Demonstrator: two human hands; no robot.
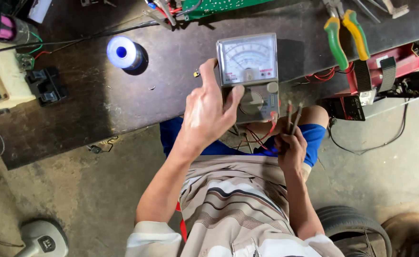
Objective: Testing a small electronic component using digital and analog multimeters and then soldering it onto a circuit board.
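Observation:
A grey analog meter [248,66] with a needle dial lies at the near edge of the dark workbench [90,109]. My left hand [208,112] rests on its lower half, with thumb and fingers around the round selector knob [251,102]. My right hand [291,147] is lower, over my lap, and grips the two probes [292,114] side by side, tips pointing up beside the meter. Red and black leads [257,138] run from the meter toward that hand.
A spool of solder wire [123,52] stands left of the meter. Green and yellow handled pliers [345,35] lie at the back right above a red device [385,71] with wires. A green circuit board [214,5] sits at the back. A tyre [352,226] lies on the floor.

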